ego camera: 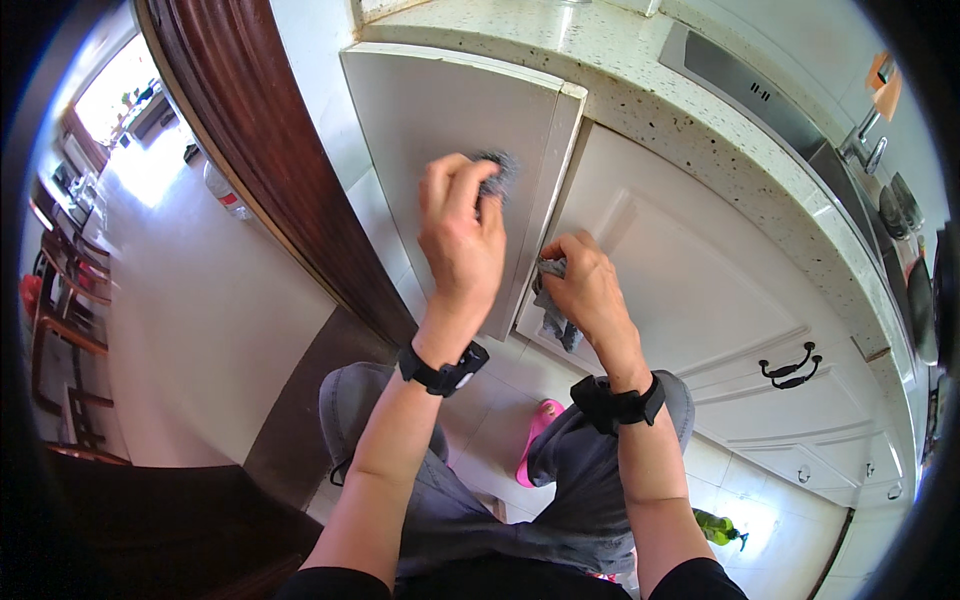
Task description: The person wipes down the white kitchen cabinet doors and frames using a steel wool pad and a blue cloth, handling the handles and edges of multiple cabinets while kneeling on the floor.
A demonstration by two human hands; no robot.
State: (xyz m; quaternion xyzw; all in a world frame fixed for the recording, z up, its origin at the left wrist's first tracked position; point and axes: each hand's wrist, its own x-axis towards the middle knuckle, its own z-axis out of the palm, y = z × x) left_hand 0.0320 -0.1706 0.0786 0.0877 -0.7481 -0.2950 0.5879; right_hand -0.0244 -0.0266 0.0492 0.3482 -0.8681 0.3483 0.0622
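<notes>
My left hand [461, 225] grips a grey scouring pad [501, 174], apparently steel wool, in front of the plain white side panel [442, 105] of the kitchen cabinet. Whether the pad touches the panel cannot be made out for certain. Lower and to the right, my right hand [589, 281] pinches a bunched grey cloth [556, 311] by the left edge of a white cabinet door [675, 247]. Part of the cloth hangs down below my fingers; the rest is hidden in the grip.
Above the cabinet runs a speckled stone countertop [615, 82] with a steel sink [750, 90] and faucet [870, 142]. Black handles [791, 367] stick out from the cabinet fronts. A dark wooden door frame [277, 165] stands at left. A green pump bottle [716, 527] is on the tiled floor.
</notes>
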